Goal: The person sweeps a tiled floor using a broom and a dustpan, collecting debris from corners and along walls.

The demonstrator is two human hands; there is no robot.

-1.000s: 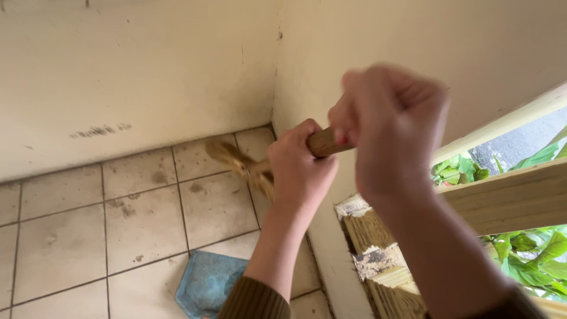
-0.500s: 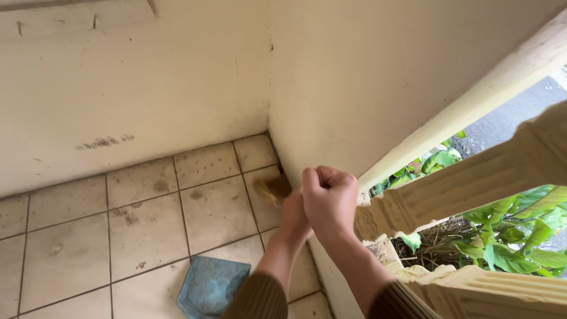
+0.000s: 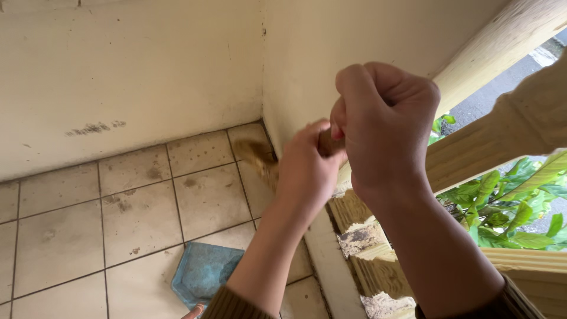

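Head view: 2 hands grip 1 broom handle [image 3: 326, 143], the left hand [image 3: 304, 168] fisted low, the right hand [image 3: 384, 127] fisted above. Its bristles [image 3: 255, 155] blur beyond the left hand at the wall corner. The blue dustpan [image 3: 205, 273] below the left forearm looks empty; stained tiles [image 3: 133, 201] suggest sweeping is unfinished.

Left hand [image 3: 306, 171] and right hand [image 3: 384, 127] were bare, no gloves, no rings seen. Both forearms uncovered. Olive-brown ribbed knit sleeves were pushed back, cuffs showing only at bottom frame edge.
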